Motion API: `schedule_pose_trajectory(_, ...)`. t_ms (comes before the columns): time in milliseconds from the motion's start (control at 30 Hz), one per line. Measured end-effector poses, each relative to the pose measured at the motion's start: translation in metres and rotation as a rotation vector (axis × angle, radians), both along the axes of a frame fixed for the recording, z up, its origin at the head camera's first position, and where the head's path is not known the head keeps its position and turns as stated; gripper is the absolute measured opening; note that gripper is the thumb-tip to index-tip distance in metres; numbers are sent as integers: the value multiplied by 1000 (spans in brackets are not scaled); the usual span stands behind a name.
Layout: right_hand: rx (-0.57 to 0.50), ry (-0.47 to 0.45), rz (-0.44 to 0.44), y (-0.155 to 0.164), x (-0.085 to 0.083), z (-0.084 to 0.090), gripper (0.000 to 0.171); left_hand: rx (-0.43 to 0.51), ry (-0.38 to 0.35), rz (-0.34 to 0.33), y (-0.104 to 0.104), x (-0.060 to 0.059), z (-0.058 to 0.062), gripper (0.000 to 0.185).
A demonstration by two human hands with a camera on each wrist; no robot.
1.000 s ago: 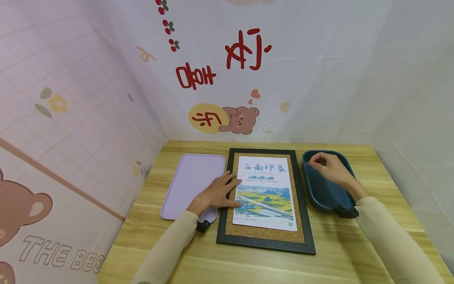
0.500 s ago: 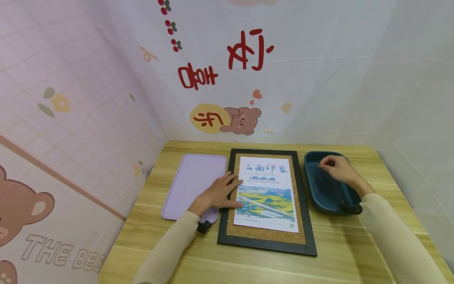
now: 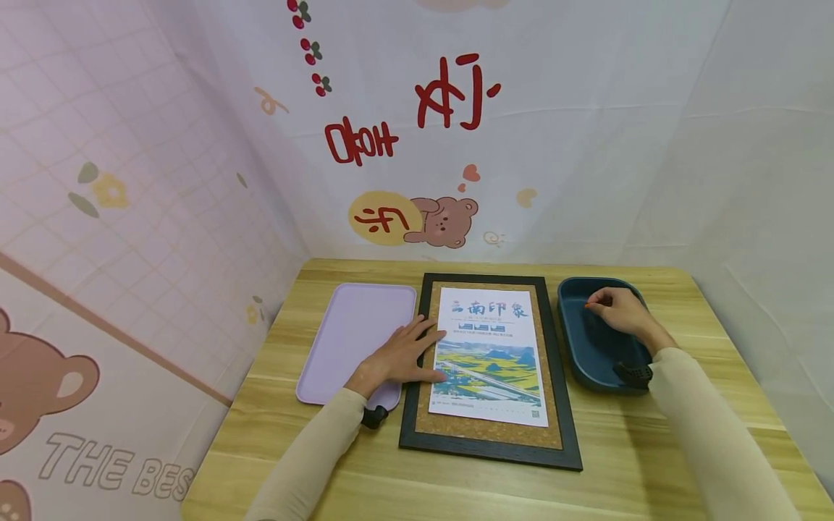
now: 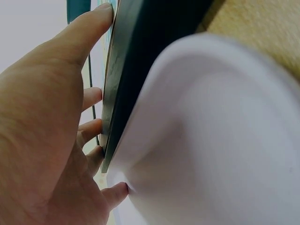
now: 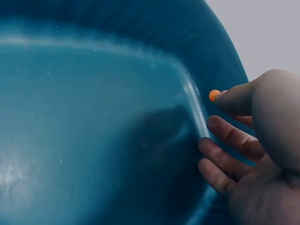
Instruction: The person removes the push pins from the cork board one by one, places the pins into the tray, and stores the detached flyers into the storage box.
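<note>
My left hand (image 3: 407, 354) rests with spread fingers across the left side of a black-framed cork board (image 3: 482, 456), its fingertips at the edge of a landscape poster (image 3: 491, 354) lying on the cork. In the left wrist view the thumb (image 4: 101, 18) reaches over the black frame, and one finger extends above the lilac tray (image 4: 225, 117). Over a dark blue bin (image 3: 596, 362), my right hand (image 3: 622, 311) pinches a small orange ball-shaped piece (image 5: 214, 95) between thumb and index finger; only its round end shows. The other fingers are loosely bent beside the bin's wall.
The lilac tray (image 3: 358, 340) lies flat on the wooden table (image 3: 482, 492), left of the board and partly under the left forearm. The blue bin stands close to the board's right edge. Printed cloth (image 3: 573, 145) hangs behind the table.
My right hand has shifted a little to the right over the bin, keeping the orange piece pinched, then stayed nearly still. My left hand stays on the board.
</note>
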State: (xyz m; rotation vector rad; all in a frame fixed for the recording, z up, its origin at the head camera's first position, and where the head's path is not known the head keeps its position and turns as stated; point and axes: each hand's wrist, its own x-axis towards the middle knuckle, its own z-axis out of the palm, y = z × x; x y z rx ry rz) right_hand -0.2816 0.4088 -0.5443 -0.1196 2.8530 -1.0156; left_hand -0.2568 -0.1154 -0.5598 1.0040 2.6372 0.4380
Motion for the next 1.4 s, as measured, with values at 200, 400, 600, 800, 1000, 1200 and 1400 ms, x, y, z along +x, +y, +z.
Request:
schedule_pose_trajectory(200,6,25,1,-1,-5,-7,29,7,-5,1,0,0,-1,97)
schedule_pose_trajectory(400,-12,6,-32,-6,-6,-13,29,5,-1,4,0,0,-1,98)
schedule_pose_trajectory(600,-39,1,-59,-8,-7,-18,28,7,-3,6,0,0,-3,99)
schedule_pose_trajectory(800,-36,3,-81,-8,-9,-22,26,12,-9,6,-1,-2,-4,100)
schedule_pose_trajectory(1000,-24,-1,-88,-8,-11,-24,25,16,-6,5,-1,-2,-5,99)
schedule_pose_trajectory(1200,-14,-10,-90,-9,-12,-25,22,6,-12,5,-1,-1,-3,100)
schedule_pose_trajectory(1400,-6,-10,-101,-10,-12,-24,22,8,-18,3,-1,-1,-1,100)
